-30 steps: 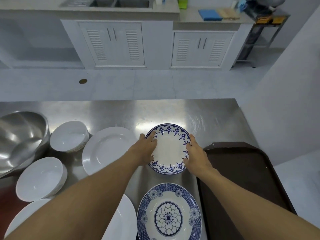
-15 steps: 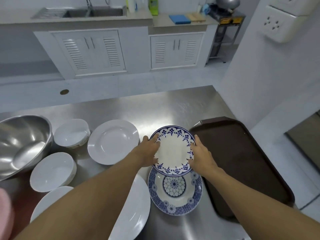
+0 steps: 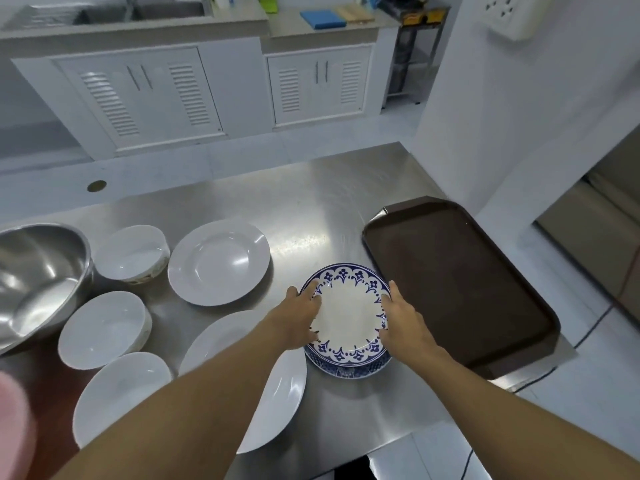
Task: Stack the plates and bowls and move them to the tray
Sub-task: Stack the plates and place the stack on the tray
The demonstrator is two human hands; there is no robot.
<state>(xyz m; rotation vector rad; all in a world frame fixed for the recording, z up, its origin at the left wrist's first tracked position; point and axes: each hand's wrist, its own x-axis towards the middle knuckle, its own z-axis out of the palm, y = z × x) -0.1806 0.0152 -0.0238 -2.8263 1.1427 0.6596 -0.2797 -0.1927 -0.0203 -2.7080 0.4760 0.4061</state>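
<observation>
A white plate with a blue rim pattern (image 3: 348,315) lies on top of a darker blue patterned plate (image 3: 349,370), of which only the near edge shows. My left hand (image 3: 298,318) grips the top plate's left rim and my right hand (image 3: 401,318) grips its right rim. The dark brown tray (image 3: 457,282) lies just right of the plates with nothing on it. Two white plates (image 3: 218,261) (image 3: 277,393) and three white bowls (image 3: 133,252) (image 3: 102,329) (image 3: 117,396) sit to the left on the steel table (image 3: 311,206).
A large steel mixing bowl (image 3: 34,282) stands at the far left edge. Something pink and blurred (image 3: 14,431) is at the bottom left. A wall rises right behind the tray. White cabinets and a sink counter stand across the floor beyond the table.
Both hands carried the blue-rimmed plate toward me and set it over the darker patterned plate, which is now almost covered. The view has shifted right, showing more of the tray.
</observation>
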